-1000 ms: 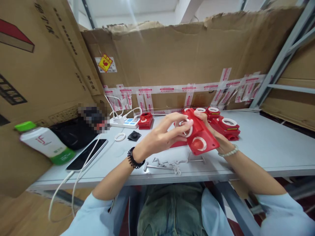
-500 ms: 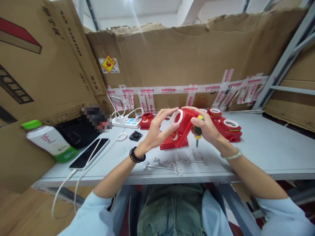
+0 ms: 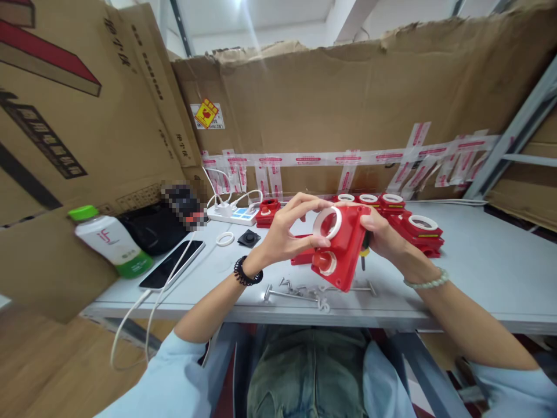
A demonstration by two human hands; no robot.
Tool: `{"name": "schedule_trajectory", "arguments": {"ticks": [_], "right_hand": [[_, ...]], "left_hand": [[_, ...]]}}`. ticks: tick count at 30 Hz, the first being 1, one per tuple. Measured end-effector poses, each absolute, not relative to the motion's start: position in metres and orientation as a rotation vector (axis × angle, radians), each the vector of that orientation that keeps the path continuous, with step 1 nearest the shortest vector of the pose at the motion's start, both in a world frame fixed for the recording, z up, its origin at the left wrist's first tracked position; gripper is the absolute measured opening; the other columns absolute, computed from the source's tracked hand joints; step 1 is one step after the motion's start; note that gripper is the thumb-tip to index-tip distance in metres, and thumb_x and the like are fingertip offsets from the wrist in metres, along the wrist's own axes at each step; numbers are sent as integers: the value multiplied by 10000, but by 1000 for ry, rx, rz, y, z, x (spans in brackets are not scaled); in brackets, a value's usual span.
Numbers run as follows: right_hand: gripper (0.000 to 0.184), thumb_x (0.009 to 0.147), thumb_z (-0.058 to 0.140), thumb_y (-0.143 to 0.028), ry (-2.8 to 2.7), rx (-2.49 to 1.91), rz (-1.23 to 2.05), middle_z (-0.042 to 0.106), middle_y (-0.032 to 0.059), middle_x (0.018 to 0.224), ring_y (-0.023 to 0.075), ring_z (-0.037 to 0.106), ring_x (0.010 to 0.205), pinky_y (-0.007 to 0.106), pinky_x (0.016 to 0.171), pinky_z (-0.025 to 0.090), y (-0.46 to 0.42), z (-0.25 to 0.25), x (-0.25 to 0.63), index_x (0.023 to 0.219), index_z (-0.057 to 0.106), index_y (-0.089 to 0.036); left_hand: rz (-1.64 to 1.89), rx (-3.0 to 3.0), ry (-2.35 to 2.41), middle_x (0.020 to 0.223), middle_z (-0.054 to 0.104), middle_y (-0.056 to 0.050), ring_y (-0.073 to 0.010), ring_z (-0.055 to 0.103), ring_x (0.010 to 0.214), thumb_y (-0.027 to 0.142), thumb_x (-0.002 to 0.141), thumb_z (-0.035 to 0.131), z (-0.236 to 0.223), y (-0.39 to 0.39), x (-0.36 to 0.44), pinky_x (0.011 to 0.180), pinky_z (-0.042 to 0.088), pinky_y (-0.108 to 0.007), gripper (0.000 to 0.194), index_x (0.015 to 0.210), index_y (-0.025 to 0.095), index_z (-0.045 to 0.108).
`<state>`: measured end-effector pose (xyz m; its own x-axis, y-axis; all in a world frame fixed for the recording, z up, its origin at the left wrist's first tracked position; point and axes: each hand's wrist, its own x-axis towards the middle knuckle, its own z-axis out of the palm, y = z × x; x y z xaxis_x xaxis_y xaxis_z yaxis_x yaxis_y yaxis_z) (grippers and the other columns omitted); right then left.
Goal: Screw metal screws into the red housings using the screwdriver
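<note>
I hold a red plastic box [image 3: 346, 247] upright over the table, its front face turned to me. The face carries a white ring [image 3: 327, 222] at the top and a red button with a white collar [image 3: 324, 262] below. My left hand [image 3: 289, 229] pinches the white ring with thumb and fingers. My right hand [image 3: 383, 235] grips the box from behind its right side, with a small green and yellow screwdriver [image 3: 363, 255] partly hidden in it.
Long screws and bolts [image 3: 300, 290] lie on the grey table [image 3: 478, 273] below the box. More red boxes [image 3: 413, 229] stand behind. A loose white ring [image 3: 225, 238], a black cap [image 3: 248, 237], a phone [image 3: 172, 264], a power strip [image 3: 232, 215] and a bottle [image 3: 111, 241] lie left. Cardboard walls [image 3: 348, 98] surround the table.
The red box has been turned from lying tilted, then on edge, to face me with the ring on top. My left fingers stay at the white ring. The view has shifted left.
</note>
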<state>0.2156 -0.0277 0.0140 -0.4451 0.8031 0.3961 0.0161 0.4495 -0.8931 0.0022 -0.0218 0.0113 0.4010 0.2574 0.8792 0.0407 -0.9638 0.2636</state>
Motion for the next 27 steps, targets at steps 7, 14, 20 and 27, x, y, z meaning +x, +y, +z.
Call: {"name": "schedule_trajectory", "arguments": {"ticks": [7,14,20,27], "right_hand": [[505,681,720,-455,-1514,-595,1048,534,-73,612,67,392,347,219,307,278,-24,15,216,1098,538,-238],[585,685,768,-398,-1642,-749,828,675,2,937,94,547,508,258,443,457,-21,14,218,1209,536,-279],[543,667,799,-439,-1982,-850,468,689,82,1193,287,629,1119,459,998,482,-20,21,223,1146,667,-222],[569,633,816,-471,-2108,-988,401,721,76,1119,292,665,1040,438,929,526,-19,21,230,1121,708,-200]], "left_hand": [[1388,2247,445,1429,477,-124,-269,495,1274,561,886,583,5,-28,5,1011,458,-443,642,1426,279,380],[1431,2178,659,1265,594,-120,-252,575,1182,362,751,776,-6,-25,-4,1003,470,-427,685,1318,231,415],[1272,2291,707,1262,601,-124,-257,587,1178,323,709,801,-7,-18,-20,1012,466,-436,706,1292,225,413],[1266,2372,724,1352,537,-148,-259,538,1248,352,782,754,-9,-18,-21,1007,462,-417,635,1303,228,413]]}}
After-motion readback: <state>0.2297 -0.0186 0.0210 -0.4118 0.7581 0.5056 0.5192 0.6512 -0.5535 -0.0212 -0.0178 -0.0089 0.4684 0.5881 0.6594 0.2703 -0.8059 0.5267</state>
